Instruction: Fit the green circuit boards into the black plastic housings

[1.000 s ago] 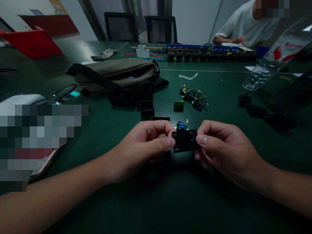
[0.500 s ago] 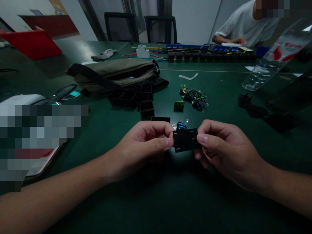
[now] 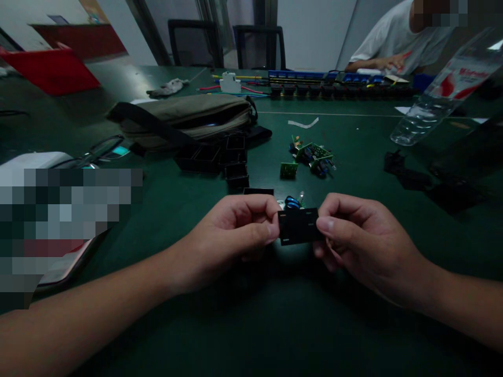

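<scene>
Head view: green surface [image 3: 255, 324] nearest, both forearms coming in over it. Left hand [image 3: 236, 225] is clamped on one end of a slotted black plate [image 3: 297, 226], thumb in front, fingers behind; right hand [image 3: 359, 233] pinches the opposite end the same way. Plate sits between the two, centred, broad face toward the wearer. End grip probably steadies it and leaves the slots visible.

Just behind its top edge: a blue-and-black coil [image 3: 291, 202] and a clear bulb-like part [image 3: 302, 196]. Can't tell if they're attached to the plate.

Further out, a small green board [image 3: 288, 169] lies apart from a pile of circuit boards [image 3: 314, 154]. Open black boxes [image 3: 236, 172] are grouped to their left, probably sorted by type and within reach. Glasses [image 3: 108, 149] further left, olive bag [image 3: 188, 112] behind the boxes, tilted bottle [image 3: 440, 91] on the right.

Far side: wired blue-and-black assembly [image 3: 330, 86], co-worker in a white shirt [image 3: 393, 42] behind it.
</scene>
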